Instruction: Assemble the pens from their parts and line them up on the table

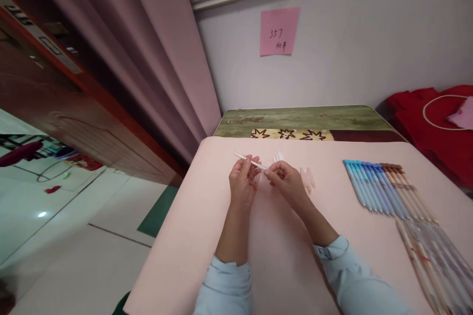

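Observation:
A slim white pen part (259,165) stretches between my two hands above the pink-covered table (199,236). My left hand (244,180) is closed on its middle, thumb on top, while the far tip sticks out up and to the left. At the other end, the fingertips of my right hand (288,182) pinch it. Just behind my right hand lie several thin white pieces (279,156), partly hidden by it. Pale pink pieces (307,177) rest to its right. Something small with reddish marks shows beside my left palm, too covered to make out.
Blue and brown pens (384,189) lie in a neat row on the right. Nearer me is a second row of pale pens (436,261). A pink note (280,32) is stuck to the wall, and red cloth (410,113) lies past the table's right edge.

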### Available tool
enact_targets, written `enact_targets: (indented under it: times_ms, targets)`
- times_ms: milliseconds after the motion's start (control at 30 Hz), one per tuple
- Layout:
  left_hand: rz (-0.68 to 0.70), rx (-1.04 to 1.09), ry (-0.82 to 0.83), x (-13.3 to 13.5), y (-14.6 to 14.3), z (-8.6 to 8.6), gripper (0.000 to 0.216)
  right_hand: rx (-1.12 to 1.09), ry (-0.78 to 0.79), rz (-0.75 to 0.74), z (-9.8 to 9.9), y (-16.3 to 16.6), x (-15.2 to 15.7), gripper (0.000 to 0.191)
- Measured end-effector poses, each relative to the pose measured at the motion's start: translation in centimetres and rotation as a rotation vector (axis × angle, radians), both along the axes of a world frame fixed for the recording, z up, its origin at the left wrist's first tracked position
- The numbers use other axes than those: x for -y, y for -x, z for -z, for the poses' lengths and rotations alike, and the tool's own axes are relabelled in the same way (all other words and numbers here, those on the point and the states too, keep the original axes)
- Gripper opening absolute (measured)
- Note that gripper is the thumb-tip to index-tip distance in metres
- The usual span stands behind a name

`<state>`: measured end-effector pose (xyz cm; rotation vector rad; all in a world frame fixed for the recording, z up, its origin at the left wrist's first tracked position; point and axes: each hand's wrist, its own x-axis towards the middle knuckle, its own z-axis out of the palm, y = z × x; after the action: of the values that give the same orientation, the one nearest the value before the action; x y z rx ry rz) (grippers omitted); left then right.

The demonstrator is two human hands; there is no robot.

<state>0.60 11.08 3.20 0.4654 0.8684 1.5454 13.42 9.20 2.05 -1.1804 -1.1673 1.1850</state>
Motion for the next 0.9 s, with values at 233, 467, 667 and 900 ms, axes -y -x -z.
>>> enact_targets:
  times_ms: [233, 467, 667, 900]
  targets:
    - [0.007, -0.001, -0.007, 0.1, -0.02, -0.17, 0.024, 0.03, -0.004, -0.016, -0.19, 0.02, 0.1, 0.049]
    - [0.019, -0.022, -0.005, 0.14, 0.02, -0.13, 0.026, 0.023, 0.067, -0.035, -0.1, 0.0, 0.07, 0.053]
    - [0.028, -0.01, -0.01, 0.17, -0.01, -0.14, 0.026, 0.023, 0.013, -0.051, -0.13, 0.0, 0.16, 0.05]
    - [0.036, -0.006, -0.015, 0.15, -0.02, -0.1, 0.027, 0.076, -0.04, -0.02, -0.24, 0.04, 0.08, 0.046]
